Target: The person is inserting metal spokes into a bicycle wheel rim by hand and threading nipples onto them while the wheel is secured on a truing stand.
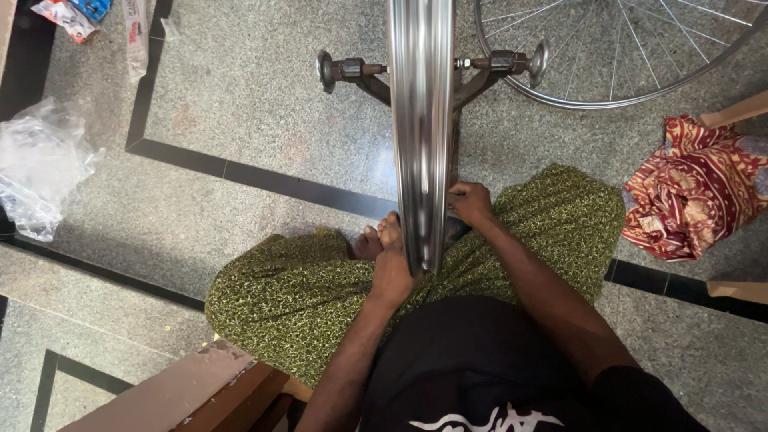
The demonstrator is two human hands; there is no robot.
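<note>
Looking straight down: a shiny silver metal bicycle wheel rim (422, 120) stands upright, seen edge-on, carried at its axle in a dark metal forked truing stand (448, 76) with round knobs at either side. Its surface is streaked with blur, so it is likely spinning. The left hand (390, 264) lies flat against the rim's left side near the bottom, fingers together and stretched along it, apparently to feel or slow it. The right hand (470, 202) is curled at the rim's right side, fingertips closed against the rim or stand; what it pinches, if anything, I cannot tell. The person sits close with knees apart under a green patterned cloth wrap (320, 288), rim between the legs, which keeps both hands level with it. A bare foot (367, 242) peeks out just left of the rim. The speckled grey stone floor (256, 88) carries black inlaid bands. A second spoked wheel (616, 56) lies flat top right, a red patterned cloth (692, 192) at right, crumpled clear plastic (36, 164) at left, a brown wooden stool (216, 392) below.
</note>
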